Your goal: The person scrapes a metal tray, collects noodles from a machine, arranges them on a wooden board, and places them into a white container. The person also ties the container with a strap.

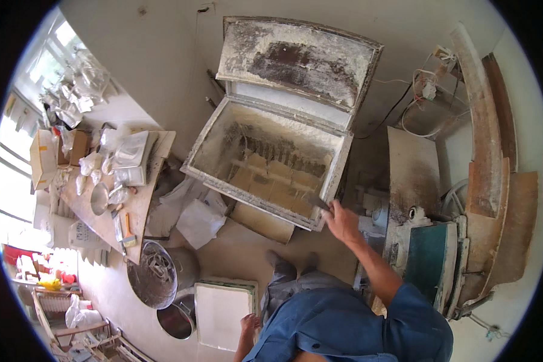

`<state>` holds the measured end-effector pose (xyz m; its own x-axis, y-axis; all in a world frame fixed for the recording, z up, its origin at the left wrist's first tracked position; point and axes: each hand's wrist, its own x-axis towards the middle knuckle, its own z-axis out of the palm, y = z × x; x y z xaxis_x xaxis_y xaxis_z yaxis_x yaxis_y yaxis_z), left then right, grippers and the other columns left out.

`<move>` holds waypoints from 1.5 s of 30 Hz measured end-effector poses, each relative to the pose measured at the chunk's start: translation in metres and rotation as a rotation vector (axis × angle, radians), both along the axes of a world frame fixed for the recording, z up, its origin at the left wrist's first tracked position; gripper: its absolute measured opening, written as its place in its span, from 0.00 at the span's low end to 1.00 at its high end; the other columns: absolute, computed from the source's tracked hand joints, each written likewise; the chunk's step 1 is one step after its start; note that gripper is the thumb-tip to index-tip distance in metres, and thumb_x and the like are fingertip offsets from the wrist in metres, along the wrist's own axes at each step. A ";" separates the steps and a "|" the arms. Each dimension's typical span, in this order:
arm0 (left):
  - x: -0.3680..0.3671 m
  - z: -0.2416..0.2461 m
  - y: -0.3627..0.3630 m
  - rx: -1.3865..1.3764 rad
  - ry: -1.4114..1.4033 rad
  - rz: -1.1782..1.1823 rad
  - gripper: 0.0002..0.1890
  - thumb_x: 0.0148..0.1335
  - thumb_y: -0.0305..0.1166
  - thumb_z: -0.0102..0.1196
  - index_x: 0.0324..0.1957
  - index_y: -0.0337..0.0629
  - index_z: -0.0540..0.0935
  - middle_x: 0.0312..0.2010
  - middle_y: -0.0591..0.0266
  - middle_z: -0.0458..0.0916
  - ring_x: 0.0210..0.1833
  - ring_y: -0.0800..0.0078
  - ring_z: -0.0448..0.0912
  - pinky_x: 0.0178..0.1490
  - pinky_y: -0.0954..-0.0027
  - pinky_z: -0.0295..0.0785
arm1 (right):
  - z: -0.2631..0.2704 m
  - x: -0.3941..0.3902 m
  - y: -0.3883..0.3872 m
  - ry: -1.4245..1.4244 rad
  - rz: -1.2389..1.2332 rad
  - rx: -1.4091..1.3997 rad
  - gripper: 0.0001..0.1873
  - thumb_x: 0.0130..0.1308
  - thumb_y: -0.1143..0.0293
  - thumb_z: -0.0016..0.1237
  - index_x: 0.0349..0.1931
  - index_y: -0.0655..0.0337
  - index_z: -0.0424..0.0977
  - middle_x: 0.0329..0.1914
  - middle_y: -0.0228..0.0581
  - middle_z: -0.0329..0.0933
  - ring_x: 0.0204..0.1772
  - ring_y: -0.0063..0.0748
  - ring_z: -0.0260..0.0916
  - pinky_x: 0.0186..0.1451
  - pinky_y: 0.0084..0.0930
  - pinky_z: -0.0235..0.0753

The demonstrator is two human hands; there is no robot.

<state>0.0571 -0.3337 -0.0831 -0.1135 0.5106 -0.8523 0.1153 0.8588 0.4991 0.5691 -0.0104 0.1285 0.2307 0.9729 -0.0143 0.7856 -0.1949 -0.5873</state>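
Observation:
My right hand [341, 221] grips a dark, flat hand tool [319, 202], blurred at its tip, over the front right corner of an open chest-like box [253, 199]. White powder coats the box's rim and inner walls. Inside, flat tan panels [262, 184] lie on the bottom, with a dark ribbed strip behind them. The box's hinged lid [298, 59] stands raised at the back, its inner face crusted white over dark brown. Low beside my body, my left hand [250, 322] has its fingers curled near a white rectangular panel [224, 312]; whether it holds anything is unclear.
A cluttered table [156, 181] on the left bears a metal bowl [99, 199] and a brush [128, 233]. Two metal buckets [188, 267] [175, 320] stand below it. At right is a machine with a green panel [427, 260] and leaning boards [484, 135].

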 end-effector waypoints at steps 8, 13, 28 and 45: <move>-0.026 -0.022 0.155 0.005 -0.154 0.147 0.19 0.73 0.37 0.55 0.58 0.35 0.81 0.37 0.52 0.88 0.35 0.62 0.87 0.38 0.61 0.81 | 0.119 0.105 0.110 0.633 -0.248 0.119 0.17 0.83 0.61 0.42 0.49 0.68 0.76 0.22 0.33 0.74 0.18 0.22 0.66 0.21 0.26 0.65; -0.004 -0.012 0.263 0.205 -0.136 0.132 0.19 0.72 0.34 0.55 0.59 0.33 0.80 0.35 0.51 0.89 0.32 0.65 0.88 0.34 0.67 0.82 | 0.145 0.139 0.177 0.693 -0.255 0.124 0.33 0.82 0.62 0.47 0.81 0.61 0.54 0.27 0.40 0.76 0.18 0.24 0.66 0.21 0.30 0.65; 0.083 -0.016 0.280 -0.007 -0.169 0.234 0.19 0.72 0.33 0.53 0.60 0.35 0.80 0.38 0.50 0.90 0.35 0.62 0.89 0.35 0.65 0.82 | 0.226 0.204 0.320 -0.778 -0.034 0.141 0.27 0.78 0.59 0.52 0.75 0.47 0.71 0.31 0.56 0.81 0.34 0.63 0.81 0.37 0.56 0.79; 0.119 -0.006 0.257 0.094 -0.189 0.548 0.18 0.77 0.34 0.51 0.61 0.34 0.79 0.39 0.49 0.89 0.36 0.62 0.90 0.37 0.68 0.82 | 0.235 0.057 0.624 -1.016 0.547 0.497 0.22 0.81 0.63 0.47 0.72 0.52 0.75 0.22 0.44 0.77 0.25 0.43 0.78 0.26 0.42 0.77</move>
